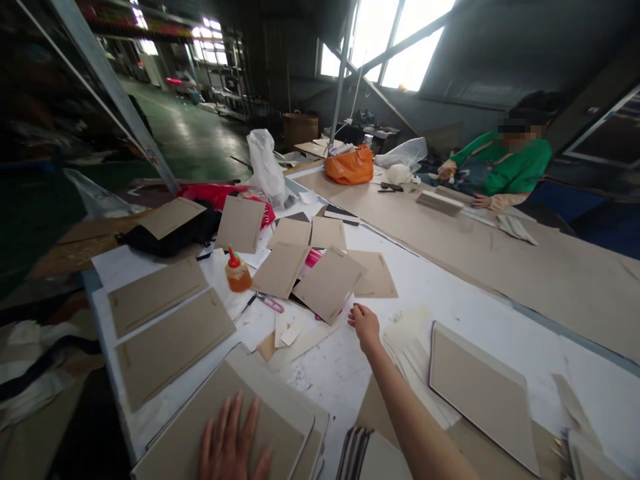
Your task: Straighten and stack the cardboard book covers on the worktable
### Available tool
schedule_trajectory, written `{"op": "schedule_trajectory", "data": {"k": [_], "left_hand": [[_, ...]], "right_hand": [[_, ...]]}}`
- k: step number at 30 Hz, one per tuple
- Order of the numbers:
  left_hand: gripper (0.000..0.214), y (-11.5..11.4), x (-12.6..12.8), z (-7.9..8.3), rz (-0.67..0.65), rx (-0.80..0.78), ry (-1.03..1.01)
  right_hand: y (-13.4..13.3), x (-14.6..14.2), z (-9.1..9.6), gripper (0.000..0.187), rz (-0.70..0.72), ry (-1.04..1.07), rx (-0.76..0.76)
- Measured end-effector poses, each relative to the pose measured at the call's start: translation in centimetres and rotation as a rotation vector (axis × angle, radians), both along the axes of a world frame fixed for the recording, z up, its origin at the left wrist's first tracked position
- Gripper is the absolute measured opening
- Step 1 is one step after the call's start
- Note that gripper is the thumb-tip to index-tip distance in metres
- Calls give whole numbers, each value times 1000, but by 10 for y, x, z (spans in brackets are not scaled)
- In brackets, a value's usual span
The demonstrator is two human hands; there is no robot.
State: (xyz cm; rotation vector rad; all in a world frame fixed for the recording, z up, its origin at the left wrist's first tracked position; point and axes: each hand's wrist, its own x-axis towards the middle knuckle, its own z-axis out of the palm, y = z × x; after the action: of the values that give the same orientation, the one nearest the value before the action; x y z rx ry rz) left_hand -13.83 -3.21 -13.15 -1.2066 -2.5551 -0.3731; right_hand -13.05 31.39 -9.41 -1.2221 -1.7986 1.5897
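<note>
My left hand (231, 441) lies flat, fingers spread, on a stack of grey-brown boards (280, 407) at the table's near edge. My right hand (365, 325) reaches forward over the white table (450, 293), its fingers curled at the edge of a tilted cardboard piece (327, 283). I cannot see anything held in it. Several more cardboard pieces (283, 267) lie fanned out just beyond. A small glue bottle (237, 272) with a red tip stands to the left of them, and a pink-handled tool (270, 303) lies nearby.
Two long boards (170, 343) lie at the left. A thick board (483, 390) rests at the right on thin strips. An orange bag (350, 167) and white plastic bags (265, 163) sit farther back. A person in a green top (505, 167) works at the far brown table.
</note>
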Motion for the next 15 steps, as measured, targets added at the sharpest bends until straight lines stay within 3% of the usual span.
{"op": "schedule_trajectory", "data": {"k": [3, 8, 11, 15], "left_hand": [[73, -1, -3, -2, 2, -61, 11], [74, 2, -2, 1, 18, -64, 20], [74, 4, 0, 3, 26, -32, 12], [75, 1, -2, -2, -1, 5, -22]], "right_hand": [[18, -17, -5, 26, -21, -8, -50], [24, -27, 0, 24, -10, -5, -87], [20, -20, 16, 23, -55, 27, -80], [5, 12, 55, 22, -152, 80, -69]]}}
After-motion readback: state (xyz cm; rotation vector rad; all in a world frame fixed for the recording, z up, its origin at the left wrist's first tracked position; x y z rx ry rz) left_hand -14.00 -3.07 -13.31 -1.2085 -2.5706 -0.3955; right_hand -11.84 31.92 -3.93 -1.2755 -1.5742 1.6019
